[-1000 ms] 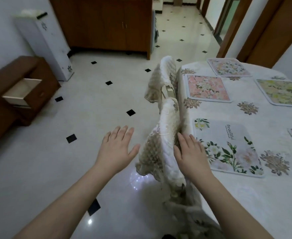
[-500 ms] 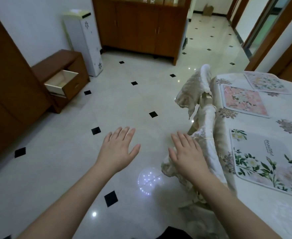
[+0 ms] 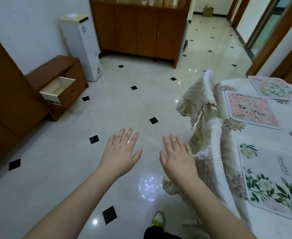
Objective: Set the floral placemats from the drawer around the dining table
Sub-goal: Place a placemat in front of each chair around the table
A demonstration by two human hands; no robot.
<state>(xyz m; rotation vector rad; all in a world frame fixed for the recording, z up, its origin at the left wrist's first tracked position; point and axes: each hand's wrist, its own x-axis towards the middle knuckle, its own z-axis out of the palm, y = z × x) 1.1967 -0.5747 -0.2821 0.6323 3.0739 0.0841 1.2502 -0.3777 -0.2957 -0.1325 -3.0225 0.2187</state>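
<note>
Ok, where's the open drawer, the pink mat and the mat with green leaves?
Drawer [image 3: 58,89]: head view, on its pale inside.
Pink mat [image 3: 252,109]: head view, on its flowered middle.
Green-leaf mat [image 3: 272,183]: head view, on its middle.

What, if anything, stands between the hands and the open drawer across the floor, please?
Nothing visible does. The left hand and right hand are held out, empty, over bare tiled floor, which runs unbroken to the open drawer at the left. The covered chairs stand off to the right, beside the dining table.
</note>
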